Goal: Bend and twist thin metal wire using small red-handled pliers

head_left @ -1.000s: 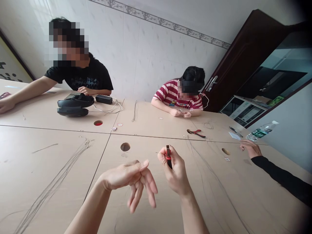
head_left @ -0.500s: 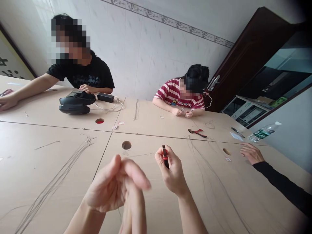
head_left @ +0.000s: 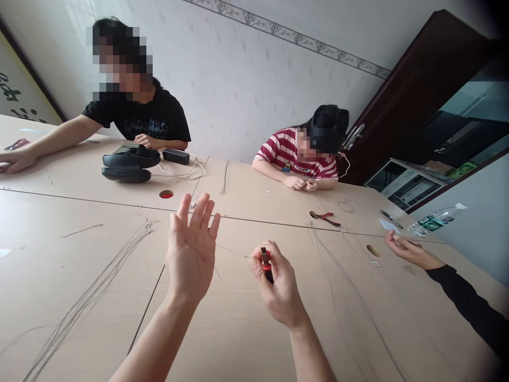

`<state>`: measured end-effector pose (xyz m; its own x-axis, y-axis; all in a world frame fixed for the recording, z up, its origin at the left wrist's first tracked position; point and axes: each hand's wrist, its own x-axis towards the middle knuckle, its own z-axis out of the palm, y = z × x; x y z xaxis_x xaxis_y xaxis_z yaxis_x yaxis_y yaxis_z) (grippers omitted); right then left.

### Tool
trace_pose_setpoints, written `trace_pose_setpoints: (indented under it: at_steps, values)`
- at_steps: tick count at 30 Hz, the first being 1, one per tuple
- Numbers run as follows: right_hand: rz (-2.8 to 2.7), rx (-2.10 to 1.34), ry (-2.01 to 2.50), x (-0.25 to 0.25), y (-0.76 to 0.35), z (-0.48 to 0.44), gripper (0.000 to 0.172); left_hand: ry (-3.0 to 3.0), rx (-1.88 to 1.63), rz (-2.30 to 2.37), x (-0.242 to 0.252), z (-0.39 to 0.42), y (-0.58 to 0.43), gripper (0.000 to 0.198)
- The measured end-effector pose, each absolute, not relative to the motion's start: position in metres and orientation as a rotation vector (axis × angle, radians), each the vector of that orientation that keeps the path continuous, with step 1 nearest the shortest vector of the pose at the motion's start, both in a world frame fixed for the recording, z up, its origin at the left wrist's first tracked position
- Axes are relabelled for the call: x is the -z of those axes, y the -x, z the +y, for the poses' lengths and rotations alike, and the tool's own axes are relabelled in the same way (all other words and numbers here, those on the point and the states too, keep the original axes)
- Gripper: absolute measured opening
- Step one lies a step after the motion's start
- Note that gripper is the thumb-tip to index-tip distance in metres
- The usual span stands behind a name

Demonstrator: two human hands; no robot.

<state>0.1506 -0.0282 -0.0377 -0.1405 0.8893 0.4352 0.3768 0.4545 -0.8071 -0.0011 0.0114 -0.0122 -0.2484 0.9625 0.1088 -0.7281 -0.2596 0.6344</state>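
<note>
My left hand [head_left: 193, 254] is raised over the table with its palm showing and its fingers stretched out. Nothing is held in it. To its right, my right hand [head_left: 278, 286] is wrapped around a pair of pliers [head_left: 266, 265] with red and black handles, whose metal jaws point up. A thin dark cord [head_left: 228, 249] runs from the fingertips of this hand leftward, behind the left hand. Its far end is hidden there.
A bundle of cords [head_left: 103, 281] lies at left, with more cords [head_left: 350, 281] at right. Other pliers [head_left: 326, 217] lie beyond. A headset [head_left: 129, 162], a water bottle [head_left: 437, 219] and a table hole [head_left: 374, 250] are around. Two people sit opposite; another person's hand [head_left: 413, 252] is at right.
My left hand, bent and blurred lower down before, has risen and straightened its fingers. My right hand keeps the pliers almost in place. The person's hand at right has turned palm up.
</note>
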Motion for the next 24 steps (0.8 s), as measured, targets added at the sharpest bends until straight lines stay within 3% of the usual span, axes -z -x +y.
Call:
trace_pose_setpoints:
  at_steps: [10, 24]
  values:
    - [-1.678, -0.621, 1.106, 0.041, -0.157, -0.025, 0.015, -1.144, -1.035, 0.757, 0.023, 0.003, -0.010, 0.051]
    - [-1.650, -0.525, 1.147, 0.042, -0.159, -0.021, 0.015, -1.333, -0.875, 0.926, 0.014, -0.008, -0.013, 0.051]
